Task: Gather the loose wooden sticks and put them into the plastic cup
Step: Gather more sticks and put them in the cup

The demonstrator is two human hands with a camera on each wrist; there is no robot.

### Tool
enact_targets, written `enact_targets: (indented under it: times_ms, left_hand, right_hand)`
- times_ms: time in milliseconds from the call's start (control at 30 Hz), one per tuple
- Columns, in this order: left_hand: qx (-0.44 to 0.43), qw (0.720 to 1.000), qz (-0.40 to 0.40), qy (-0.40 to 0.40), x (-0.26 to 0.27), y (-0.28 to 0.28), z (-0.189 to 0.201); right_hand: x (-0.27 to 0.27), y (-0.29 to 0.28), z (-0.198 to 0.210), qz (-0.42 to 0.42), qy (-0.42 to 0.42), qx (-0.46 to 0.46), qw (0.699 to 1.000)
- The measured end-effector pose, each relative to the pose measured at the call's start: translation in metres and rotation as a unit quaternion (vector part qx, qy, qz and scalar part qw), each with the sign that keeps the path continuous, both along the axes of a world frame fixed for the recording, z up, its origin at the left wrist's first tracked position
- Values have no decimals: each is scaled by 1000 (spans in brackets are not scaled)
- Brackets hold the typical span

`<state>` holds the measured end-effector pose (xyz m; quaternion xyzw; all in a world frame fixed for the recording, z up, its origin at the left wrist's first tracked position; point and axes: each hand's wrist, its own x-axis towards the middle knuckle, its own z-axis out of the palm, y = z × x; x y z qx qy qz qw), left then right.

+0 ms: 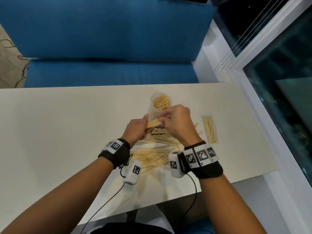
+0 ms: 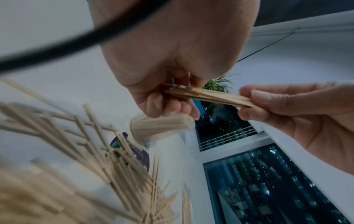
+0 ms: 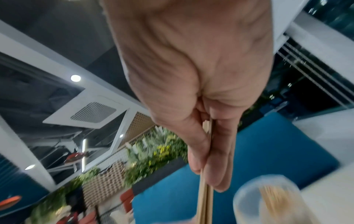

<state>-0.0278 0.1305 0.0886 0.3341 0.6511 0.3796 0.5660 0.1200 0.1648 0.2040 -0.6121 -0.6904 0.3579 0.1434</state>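
Note:
A clear plastic cup stands on the pale table, partly filled with wooden sticks; it also shows blurred as the cup and the cup. Just in front of it both hands hold one small bundle of sticks above the table. My left hand grips one end of the bundle. My right hand pinches the other end between thumb and fingers, with the bundle running out below them. A loose pile of sticks lies spread under my wrists.
A sealed clear packet of sticks lies to the right of the pile. A purple printed wrapper lies under the sticks near the cup. A blue sofa runs along the table's far edge; a window sill borders the right.

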Motion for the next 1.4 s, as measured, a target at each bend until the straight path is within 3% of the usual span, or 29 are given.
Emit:
enact_targets:
  times_ms: [100,167,333,467,567,667,767,867,967,1033,1167,1300,1400]
  left_hand:
    - [34,999,41,9,-7,25,4]
    - [59,993,39,99,-11,41,5]
    - [98,950,-100,280,-10,74,-4]
    - [124,937,-144,293,1,89,-7]
    - [137,931,-138,309,3,89,-16]
    - [146,931,-134,308,1,88,-20]
    - [150,930,-128,309,0,88,-19]
    - [152,933,-120,302,0,88,-20]
    - [160,934,-120,295,0,88,-22]
    - [168,933,-119,295,-1,88,-25]
    - [165,934,-120,294,-1,89,-24]
    - [163,933,-133,290,-3,88,-22]
    - [127,945,-138,268,-6,82,-20]
  right_hand:
    - [12,40,28,-55,34,32,997]
    - [21,67,38,-86,54,83,991]
    - [15,122,-5,-106,-12,87,991]
    - [-6,137,-69,14,-112,105,988]
    - [-13,129,-102,131,-185,126,966]
    - [-6,118,-113,194,-244,199,929]
    - [6,111,-108,153,-171,310,923]
    - [14,91,-101,77,-84,339,934]
    - [9,68,-110,122,-103,201,966]
    - [5,60,-119,152,-122,128,972]
    - [2,55,-119,67,-45,150,985]
    - [-2,52,-116,104,-50,54,992]
    - [5,53,-99,19,80,74,994]
